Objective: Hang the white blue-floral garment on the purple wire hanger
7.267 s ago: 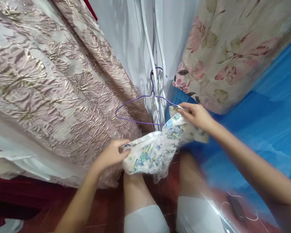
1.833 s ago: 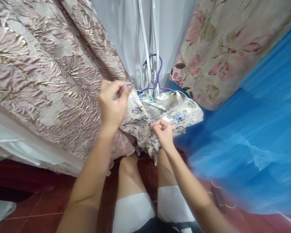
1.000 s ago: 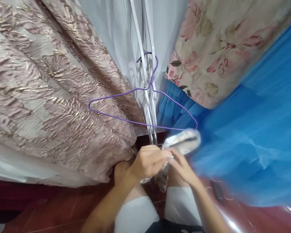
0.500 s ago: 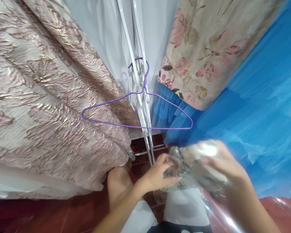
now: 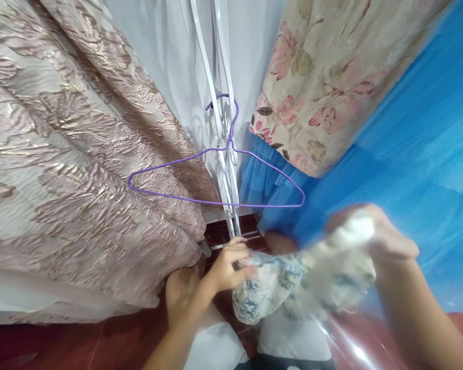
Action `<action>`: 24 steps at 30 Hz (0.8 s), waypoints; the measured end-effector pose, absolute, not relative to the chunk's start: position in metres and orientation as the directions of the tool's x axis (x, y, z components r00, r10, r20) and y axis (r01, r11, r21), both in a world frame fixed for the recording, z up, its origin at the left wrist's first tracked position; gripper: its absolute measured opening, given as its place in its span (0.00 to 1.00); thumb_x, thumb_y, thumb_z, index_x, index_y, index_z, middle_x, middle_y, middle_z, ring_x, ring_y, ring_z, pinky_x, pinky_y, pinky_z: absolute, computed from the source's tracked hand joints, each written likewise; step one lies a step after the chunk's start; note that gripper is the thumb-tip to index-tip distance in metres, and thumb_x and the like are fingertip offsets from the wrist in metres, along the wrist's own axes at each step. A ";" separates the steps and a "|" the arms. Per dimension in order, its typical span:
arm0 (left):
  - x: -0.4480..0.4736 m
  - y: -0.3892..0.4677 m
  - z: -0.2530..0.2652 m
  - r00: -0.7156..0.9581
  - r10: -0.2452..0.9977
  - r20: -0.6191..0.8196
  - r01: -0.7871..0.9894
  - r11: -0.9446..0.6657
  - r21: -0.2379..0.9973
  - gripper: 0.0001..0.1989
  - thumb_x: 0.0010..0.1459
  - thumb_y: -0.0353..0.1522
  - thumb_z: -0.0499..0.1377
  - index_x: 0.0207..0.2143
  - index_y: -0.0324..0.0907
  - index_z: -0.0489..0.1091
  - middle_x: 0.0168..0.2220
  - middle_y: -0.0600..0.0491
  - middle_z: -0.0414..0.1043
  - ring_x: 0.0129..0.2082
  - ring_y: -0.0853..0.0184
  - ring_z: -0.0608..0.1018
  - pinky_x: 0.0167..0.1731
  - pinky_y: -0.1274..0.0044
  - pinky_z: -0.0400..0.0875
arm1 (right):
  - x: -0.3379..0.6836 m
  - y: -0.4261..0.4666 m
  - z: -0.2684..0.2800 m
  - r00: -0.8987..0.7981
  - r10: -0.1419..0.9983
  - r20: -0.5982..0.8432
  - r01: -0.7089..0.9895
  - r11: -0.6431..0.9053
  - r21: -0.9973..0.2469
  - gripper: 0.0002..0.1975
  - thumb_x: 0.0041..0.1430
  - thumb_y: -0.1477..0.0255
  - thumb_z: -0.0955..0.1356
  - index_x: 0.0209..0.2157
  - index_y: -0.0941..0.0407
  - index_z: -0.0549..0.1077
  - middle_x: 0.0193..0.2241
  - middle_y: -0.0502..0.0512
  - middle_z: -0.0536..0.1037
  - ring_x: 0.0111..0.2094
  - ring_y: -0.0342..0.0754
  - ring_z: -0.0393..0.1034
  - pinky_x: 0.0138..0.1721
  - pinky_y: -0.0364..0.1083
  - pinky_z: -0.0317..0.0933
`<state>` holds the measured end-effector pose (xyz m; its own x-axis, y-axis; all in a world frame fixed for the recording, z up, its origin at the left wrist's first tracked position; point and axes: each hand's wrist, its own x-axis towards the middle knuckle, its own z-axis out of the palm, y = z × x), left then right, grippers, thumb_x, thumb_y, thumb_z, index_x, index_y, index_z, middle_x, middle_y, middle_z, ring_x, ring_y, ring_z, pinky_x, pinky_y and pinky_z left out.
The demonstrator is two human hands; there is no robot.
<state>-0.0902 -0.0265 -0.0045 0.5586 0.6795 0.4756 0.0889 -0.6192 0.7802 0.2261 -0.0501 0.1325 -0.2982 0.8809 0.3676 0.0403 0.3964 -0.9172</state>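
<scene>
Below the purple hanger [image 5: 230, 142], I'd gently smooth the floral garment [image 5: 273, 282]: right hand [image 5: 389, 239] gripping, left hand [image 5: 228, 266] curled (hold unclear)

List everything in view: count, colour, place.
Slender bars: 2+, white, centre.
Triangular wire hanger: 1, purple, centre.
Printed cloth garment: 1, white and blue, lower centre.
Textured metallic fabric: 1, pink, left.
Smooth fabric: 1, pale grey, upper centre.
Flower-printed fabric: 1, cream and pink, upper right.
Sheer fabric: 1+, blue, right.
Cloth: 1+, dark red, lower left.
Tiled floor: 1, red, below.
Shorts: 1 pair, white, bottom.
Legs: 2, bare, bottom.
Left hand: 1, at garment's left end.
Right hand: 1, blurred, holding garment.
</scene>
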 end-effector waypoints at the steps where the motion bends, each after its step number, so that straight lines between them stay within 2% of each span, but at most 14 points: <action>1: -0.102 -0.023 -0.002 0.527 0.700 0.482 0.148 -0.634 0.759 0.21 0.65 0.43 0.60 0.23 0.41 0.64 0.22 0.55 0.64 0.28 0.66 0.70 0.53 0.62 0.70 | 0.237 -0.039 0.131 -0.225 0.906 0.358 -0.029 0.362 -0.932 0.18 0.42 0.52 0.76 0.20 0.52 0.78 0.17 0.52 0.77 0.17 0.49 0.70 0.19 0.47 0.65; 4: -0.130 -0.018 0.014 0.433 0.724 0.537 0.249 -0.669 0.700 0.18 0.67 0.36 0.58 0.23 0.41 0.64 0.21 0.58 0.63 0.24 0.70 0.66 0.52 0.66 0.70 | 0.252 0.004 0.130 0.022 0.968 0.250 -0.163 0.250 -0.954 0.06 0.38 0.69 0.75 0.23 0.53 0.79 0.18 0.50 0.77 0.18 0.48 0.71 0.21 0.46 0.65; 5: -0.135 -0.020 0.022 0.412 0.718 0.561 0.257 -0.682 0.685 0.17 0.67 0.34 0.58 0.23 0.41 0.65 0.21 0.58 0.63 0.24 0.71 0.65 0.51 0.67 0.70 | 0.248 0.020 0.132 0.103 0.968 0.229 -0.187 0.245 -0.951 0.05 0.38 0.71 0.74 0.23 0.54 0.77 0.19 0.49 0.77 0.18 0.46 0.70 0.22 0.45 0.64; 7: -0.143 -0.026 0.039 0.366 0.720 0.590 0.256 -0.687 0.680 0.16 0.67 0.33 0.57 0.24 0.40 0.67 0.22 0.57 0.65 0.24 0.71 0.67 0.45 0.71 0.72 | 0.231 0.051 0.136 0.135 0.969 0.208 -0.181 0.230 -0.956 0.05 0.40 0.71 0.73 0.23 0.55 0.74 0.19 0.48 0.75 0.20 0.45 0.69 0.24 0.44 0.64; 8: -0.145 -0.030 0.047 0.330 0.739 0.587 0.262 -0.670 0.695 0.16 0.67 0.34 0.57 0.25 0.40 0.68 0.23 0.56 0.66 0.25 0.70 0.69 0.39 0.74 0.72 | 0.218 0.064 0.139 0.105 0.973 0.206 -0.150 0.220 -0.964 0.06 0.42 0.70 0.73 0.25 0.55 0.74 0.20 0.48 0.75 0.22 0.45 0.70 0.25 0.44 0.64; 10: -0.153 -0.037 0.059 0.217 0.802 0.557 0.276 -0.597 0.753 0.17 0.66 0.36 0.58 0.24 0.40 0.68 0.22 0.56 0.65 0.23 0.71 0.68 0.26 0.79 0.65 | 0.190 0.084 0.145 -0.019 0.983 0.183 -0.089 0.181 -0.979 0.11 0.46 0.67 0.76 0.27 0.55 0.72 0.21 0.47 0.75 0.23 0.45 0.70 0.27 0.44 0.65; 12: -0.168 -0.040 0.067 0.078 0.863 0.499 0.253 -0.501 0.827 0.20 0.65 0.39 0.58 0.21 0.40 0.65 0.19 0.58 0.59 0.19 0.73 0.62 0.19 0.79 0.56 | 0.166 0.093 0.151 -0.182 0.973 0.144 -0.055 0.136 -0.989 0.16 0.50 0.61 0.77 0.30 0.56 0.72 0.23 0.48 0.76 0.24 0.45 0.71 0.28 0.44 0.66; 14: -0.192 -0.036 0.073 0.035 0.912 0.409 0.212 -0.406 0.889 0.22 0.61 0.43 0.60 0.20 0.41 0.62 0.17 0.59 0.54 0.17 0.73 0.57 0.17 0.79 0.52 | 0.151 0.090 0.155 -0.292 0.948 0.129 -0.047 0.121 -0.992 0.19 0.51 0.57 0.78 0.31 0.57 0.73 0.25 0.51 0.78 0.25 0.45 0.72 0.27 0.43 0.66; 17: -0.237 -0.018 0.086 0.145 0.956 0.254 0.327 -0.289 0.900 0.15 0.54 0.41 0.63 0.23 0.41 0.68 0.20 0.58 0.62 0.20 0.71 0.63 0.20 0.79 0.57 | 0.145 0.077 0.161 -0.302 0.940 0.160 -0.044 0.154 -0.987 0.20 0.50 0.56 0.79 0.32 0.57 0.75 0.27 0.52 0.79 0.26 0.44 0.72 0.27 0.42 0.66; 20: -0.277 0.011 0.107 0.199 0.954 0.224 0.634 -0.300 0.713 0.08 0.52 0.36 0.57 0.25 0.41 0.71 0.25 0.54 0.70 0.27 0.66 0.71 0.28 0.77 0.62 | 0.148 0.068 0.170 -0.302 0.941 0.152 0.018 0.165 -0.986 0.19 0.49 0.58 0.79 0.35 0.57 0.76 0.29 0.53 0.81 0.28 0.46 0.73 0.29 0.43 0.66; 24: -0.300 0.062 0.151 0.244 0.872 0.424 0.883 -0.381 0.275 0.09 0.55 0.31 0.49 0.22 0.43 0.59 0.23 0.54 0.62 0.27 0.64 0.66 0.31 0.73 0.59 | 0.148 0.067 0.179 -0.316 0.935 0.164 0.131 0.214 -0.968 0.20 0.50 0.57 0.78 0.35 0.58 0.77 0.30 0.53 0.80 0.28 0.48 0.73 0.31 0.46 0.66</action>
